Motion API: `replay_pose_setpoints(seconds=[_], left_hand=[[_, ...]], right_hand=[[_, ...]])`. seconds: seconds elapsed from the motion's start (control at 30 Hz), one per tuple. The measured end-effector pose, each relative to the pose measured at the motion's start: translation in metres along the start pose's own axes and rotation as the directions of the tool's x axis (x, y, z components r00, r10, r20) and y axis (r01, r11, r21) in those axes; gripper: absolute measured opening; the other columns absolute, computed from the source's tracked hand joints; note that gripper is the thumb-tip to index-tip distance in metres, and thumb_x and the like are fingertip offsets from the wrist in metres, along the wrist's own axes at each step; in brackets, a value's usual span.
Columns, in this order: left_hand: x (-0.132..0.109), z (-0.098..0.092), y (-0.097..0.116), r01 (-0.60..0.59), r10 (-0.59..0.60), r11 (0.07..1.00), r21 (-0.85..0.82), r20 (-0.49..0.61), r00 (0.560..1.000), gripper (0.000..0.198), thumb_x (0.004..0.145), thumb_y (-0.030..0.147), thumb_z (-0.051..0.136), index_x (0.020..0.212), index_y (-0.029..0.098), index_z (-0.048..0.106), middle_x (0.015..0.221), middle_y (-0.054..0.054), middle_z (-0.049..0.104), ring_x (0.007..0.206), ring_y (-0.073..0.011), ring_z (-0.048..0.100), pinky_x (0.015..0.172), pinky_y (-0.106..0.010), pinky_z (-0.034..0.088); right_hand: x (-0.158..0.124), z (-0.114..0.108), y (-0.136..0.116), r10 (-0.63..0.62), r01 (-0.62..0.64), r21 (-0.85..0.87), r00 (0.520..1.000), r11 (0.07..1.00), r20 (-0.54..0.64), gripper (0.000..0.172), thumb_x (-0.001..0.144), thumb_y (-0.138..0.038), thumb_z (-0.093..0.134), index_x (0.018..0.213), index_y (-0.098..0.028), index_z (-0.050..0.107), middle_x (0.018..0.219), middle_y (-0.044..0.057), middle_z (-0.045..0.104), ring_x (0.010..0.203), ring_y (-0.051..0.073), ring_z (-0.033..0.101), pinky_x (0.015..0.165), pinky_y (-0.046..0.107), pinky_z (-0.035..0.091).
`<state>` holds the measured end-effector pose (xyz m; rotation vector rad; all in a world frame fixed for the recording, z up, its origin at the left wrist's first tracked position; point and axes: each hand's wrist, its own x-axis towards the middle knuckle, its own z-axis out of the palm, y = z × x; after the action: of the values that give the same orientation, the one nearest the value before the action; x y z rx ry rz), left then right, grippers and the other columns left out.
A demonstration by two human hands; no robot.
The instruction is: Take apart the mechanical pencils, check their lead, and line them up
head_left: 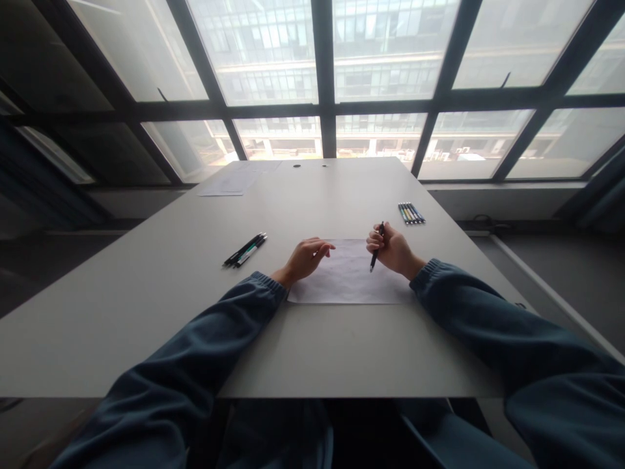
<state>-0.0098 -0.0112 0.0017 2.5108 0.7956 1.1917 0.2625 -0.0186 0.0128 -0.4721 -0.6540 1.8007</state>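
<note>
A sheet of white paper (347,283) lies on the table in front of me. My left hand (305,256) rests at its left edge, fingers loosely bent and holding nothing. Over the right part of the sheet, my right hand (393,249) is closed around a black pen (374,260). The pen stands steeply tilted, its lower end pointing down at the paper; whether that end touches the sheet I cannot tell.
Left of the paper lies a small group of dark pens (244,249), one with green on it. Several more pens (411,213) lie side by side near the table's right edge. Other papers (228,182) are at the far left of the white table (146,312), before large windows.
</note>
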Motion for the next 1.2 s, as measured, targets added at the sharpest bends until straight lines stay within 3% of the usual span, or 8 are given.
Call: replay_pose_setpoints(seconds=[0.2, 0.6, 0.7, 0.77, 0.83, 0.9, 1.03, 1.2], left_hand=[[-0.001, 0.001, -0.003, 0.056, -0.055, 0.998, 0.020, -0.043, 0.998, 0.051, 0.104, 0.049, 0.041, 0.078, 0.019, 0.073, 0.080, -0.007, 0.075, 0.080, -0.0185, 0.069, 0.079, -0.033, 0.052], [0.001, 0.000, -0.004, 0.144, -0.140, 0.987, 0.067, -0.060, 0.988, 0.051, 0.105, 0.048, 0.039, 0.079, 0.019, 0.073, 0.077, -0.005, 0.074, 0.079, -0.0186, 0.070, 0.081, -0.034, 0.053], [0.002, 0.001, -0.005, 0.188, -0.183, 0.975, 0.122, -0.049, 0.982, 0.043, 0.104, 0.043, 0.042, 0.086, 0.019, 0.074, 0.083, -0.005, 0.075, 0.083, -0.0196, 0.069, 0.084, -0.035, 0.053], [0.002, 0.001, -0.006, 0.203, -0.200, 0.958, 0.202, -0.035, 0.979, 0.032, 0.101, 0.037, 0.049, 0.092, 0.020, 0.075, 0.093, -0.006, 0.076, 0.091, -0.0213, 0.068, 0.090, -0.038, 0.053], [0.001, 0.001, -0.009, 0.217, -0.220, 0.932, 0.292, -0.022, 0.975, 0.021, 0.096, 0.030, 0.056, 0.093, 0.022, 0.075, 0.104, -0.006, 0.076, 0.102, -0.0235, 0.067, 0.098, -0.042, 0.050], [0.000, 0.002, -0.013, 0.244, -0.258, 0.903, 0.354, -0.008, 0.966, 0.016, 0.092, 0.026, 0.060, 0.091, 0.023, 0.076, 0.113, -0.006, 0.074, 0.110, -0.0257, 0.064, 0.104, -0.047, 0.047], [-0.004, 0.004, -0.027, 0.215, -0.261, 0.910, 0.356, 0.086, 0.962, 0.021, 0.091, 0.026, 0.058, 0.100, 0.023, 0.077, 0.122, -0.007, 0.071, 0.117, -0.0261, 0.063, 0.107, -0.047, 0.048], [-0.005, 0.004, -0.030, 0.097, -0.161, 0.964, 0.247, 0.250, 0.955, 0.037, 0.093, 0.038, 0.057, 0.120, 0.019, 0.073, 0.133, -0.012, 0.066, 0.128, -0.0275, 0.059, 0.115, -0.045, 0.044]], right_hand=[[-0.003, -0.001, -0.008, -0.001, 0.002, -0.047, 0.999, 0.999, 0.033, 0.052, 0.095, -0.060, 0.054, 0.063, -0.022, 0.040, 0.053, -0.007, 0.026, 0.044, 0.009, 0.020, 0.037, 0.020, 0.027], [-0.003, -0.004, -0.010, 0.017, -0.019, 0.034, 0.998, 0.999, 0.064, 0.039, 0.093, -0.034, 0.050, 0.058, -0.021, 0.040, 0.049, -0.007, 0.026, 0.041, 0.008, 0.017, 0.034, 0.017, 0.022], [-0.005, -0.001, -0.011, -0.006, 0.006, -0.005, 0.999, 1.000, 0.045, 0.031, 0.094, -0.039, 0.053, 0.070, -0.020, 0.055, 0.052, -0.006, 0.039, 0.040, 0.006, 0.020, 0.034, 0.016, 0.023], [-0.006, 0.000, -0.010, -0.012, 0.013, -0.084, 1.000, 0.996, 0.019, 0.021, 0.093, -0.040, 0.056, 0.092, -0.020, 0.065, 0.061, -0.004, 0.053, 0.039, 0.005, 0.019, 0.033, 0.017, 0.021], [-0.007, 0.001, -0.008, 0.003, -0.002, -0.162, 1.000, 0.987, 0.004, 0.024, 0.093, -0.037, 0.058, 0.110, -0.021, 0.066, 0.070, -0.001, 0.063, 0.038, 0.005, 0.019, 0.031, 0.019, 0.020], [-0.007, 0.002, -0.005, 0.015, -0.015, -0.185, 1.000, 0.983, -0.005, 0.029, 0.094, -0.037, 0.054, 0.113, -0.019, 0.066, 0.076, 0.003, 0.068, 0.039, 0.007, 0.026, 0.033, 0.021, 0.027], [-0.006, 0.002, 0.002, -0.031, 0.025, -0.173, 0.999, 0.985, -0.030, 0.047, 0.098, -0.053, 0.040, 0.099, -0.017, 0.069, 0.076, 0.008, 0.069, 0.058, 0.016, 0.055, 0.053, 0.030, 0.050], [-0.004, 0.000, 0.002, -0.124, 0.095, -0.339, 0.990, 0.936, -0.065, 0.069, 0.089, -0.081, 0.038, 0.097, -0.021, 0.070, 0.057, 0.000, 0.055, 0.048, 0.015, 0.049, 0.045, 0.028, 0.041]])
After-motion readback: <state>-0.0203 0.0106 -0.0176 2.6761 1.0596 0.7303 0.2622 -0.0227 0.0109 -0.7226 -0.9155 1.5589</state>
